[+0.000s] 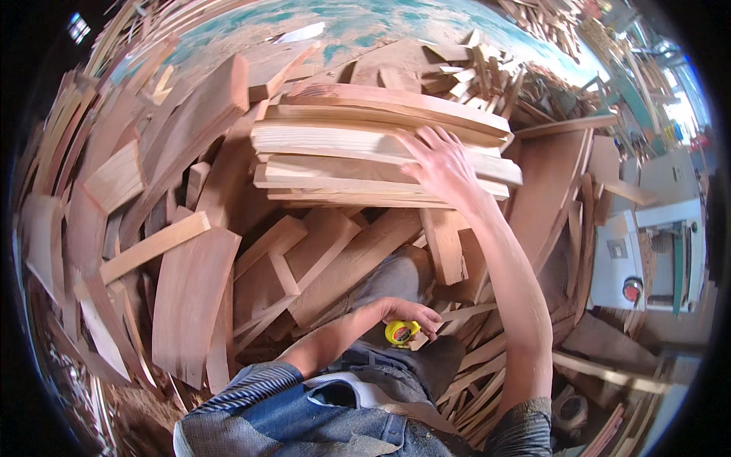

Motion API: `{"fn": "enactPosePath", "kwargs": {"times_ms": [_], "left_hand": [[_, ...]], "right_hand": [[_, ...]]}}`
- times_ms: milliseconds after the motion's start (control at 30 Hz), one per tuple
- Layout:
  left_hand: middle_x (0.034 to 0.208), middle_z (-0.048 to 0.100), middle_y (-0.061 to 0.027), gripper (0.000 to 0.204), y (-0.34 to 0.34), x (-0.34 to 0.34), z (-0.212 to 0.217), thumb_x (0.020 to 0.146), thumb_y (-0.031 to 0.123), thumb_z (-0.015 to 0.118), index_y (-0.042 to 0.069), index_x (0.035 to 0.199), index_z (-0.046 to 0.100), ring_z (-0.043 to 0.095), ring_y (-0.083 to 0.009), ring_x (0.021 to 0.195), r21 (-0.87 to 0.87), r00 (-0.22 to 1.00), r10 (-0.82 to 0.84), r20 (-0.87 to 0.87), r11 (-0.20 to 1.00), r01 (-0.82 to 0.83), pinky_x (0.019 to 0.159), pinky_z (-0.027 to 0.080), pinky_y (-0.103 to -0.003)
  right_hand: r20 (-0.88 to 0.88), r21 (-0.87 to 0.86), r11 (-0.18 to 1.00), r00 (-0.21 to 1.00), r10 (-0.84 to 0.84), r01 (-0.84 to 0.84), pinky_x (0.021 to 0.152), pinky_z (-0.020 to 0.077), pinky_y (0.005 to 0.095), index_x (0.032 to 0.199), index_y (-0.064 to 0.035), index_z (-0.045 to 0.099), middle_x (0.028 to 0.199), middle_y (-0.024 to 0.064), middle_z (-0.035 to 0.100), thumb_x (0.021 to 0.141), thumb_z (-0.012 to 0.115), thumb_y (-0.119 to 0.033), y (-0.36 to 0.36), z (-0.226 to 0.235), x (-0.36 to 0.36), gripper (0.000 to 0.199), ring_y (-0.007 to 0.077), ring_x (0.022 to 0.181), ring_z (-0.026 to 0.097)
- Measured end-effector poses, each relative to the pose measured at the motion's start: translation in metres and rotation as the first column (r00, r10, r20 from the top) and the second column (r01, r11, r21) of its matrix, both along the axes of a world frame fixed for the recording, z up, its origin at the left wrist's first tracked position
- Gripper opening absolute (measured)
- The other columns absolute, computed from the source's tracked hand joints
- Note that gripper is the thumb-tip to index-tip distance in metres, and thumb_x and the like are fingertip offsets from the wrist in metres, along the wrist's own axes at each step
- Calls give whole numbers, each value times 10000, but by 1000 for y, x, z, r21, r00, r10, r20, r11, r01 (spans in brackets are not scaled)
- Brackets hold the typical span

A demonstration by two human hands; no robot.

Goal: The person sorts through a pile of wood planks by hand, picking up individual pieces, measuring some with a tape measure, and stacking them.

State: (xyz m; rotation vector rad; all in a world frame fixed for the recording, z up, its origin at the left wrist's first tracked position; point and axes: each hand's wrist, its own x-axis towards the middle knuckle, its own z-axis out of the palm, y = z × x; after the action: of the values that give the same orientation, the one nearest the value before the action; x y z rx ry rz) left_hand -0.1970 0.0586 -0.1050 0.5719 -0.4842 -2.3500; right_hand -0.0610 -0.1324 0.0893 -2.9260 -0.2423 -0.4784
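Note:
In front of me lies a stack of long, pale and reddish wooden strips [327, 141], side by side across larger boards. My right hand [442, 167] rests on the right half of this stack, fingers spread over a light strip and the thumb apart from them. Close to my lap, my left hand [411, 308] is closed round a yellow tape measure [401, 332]. Its blade does not show outside the case. Below the stack, thick wooden offcuts [320, 259] lie crosswise near my knees.
Wide curved planks [194, 305] and blocks crowd the left side. A long brown board [544, 198] slants at the right, beside a pale machine [620, 259] with a red knob. Thin sticks [480, 381] litter the ground by my legs. A green, dusty surface [381, 30] stretches behind the stack.

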Motion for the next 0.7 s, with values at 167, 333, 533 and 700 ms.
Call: {"fn": "enactPosePath", "kwargs": {"times_ms": [167,333,533,700], "left_hand": [[1153,671,-127,589,-1,6,6,938,206,688,-4,1407,400,662,-129,699,-39,999,13,51,999,-11,649,574,-294],[1219,678,-138,329,-12,-5,-4,956,196,682,53,1184,493,672,-129,725,44,996,-29,86,999,26,657,580,-313],[1333,568,-265,697,-9,-8,10,897,159,717,38,1468,336,670,-225,756,176,986,94,138,977,-118,703,582,-373],[1355,555,-272,649,-14,-19,8,895,149,716,118,1474,423,660,-237,774,194,998,41,38,980,-48,712,585,-407]], "right_hand": [[100,-147,987,994,-43,58,1026,476,430,1394,-174,572,1249,111,570,835,771,-232,-10,-22,37,596,286,1176,558],[365,-40,973,910,-198,228,985,521,438,1325,-174,617,1279,130,581,821,780,-189,-17,-22,-25,530,282,1185,576],[503,321,736,552,-666,596,850,544,394,1152,-98,710,1074,87,674,773,744,-40,3,-53,-298,385,268,947,654],[-11,528,-178,-203,-979,830,748,538,343,1138,-26,720,1008,139,721,929,675,-96,66,-187,-605,225,211,844,686]]}}
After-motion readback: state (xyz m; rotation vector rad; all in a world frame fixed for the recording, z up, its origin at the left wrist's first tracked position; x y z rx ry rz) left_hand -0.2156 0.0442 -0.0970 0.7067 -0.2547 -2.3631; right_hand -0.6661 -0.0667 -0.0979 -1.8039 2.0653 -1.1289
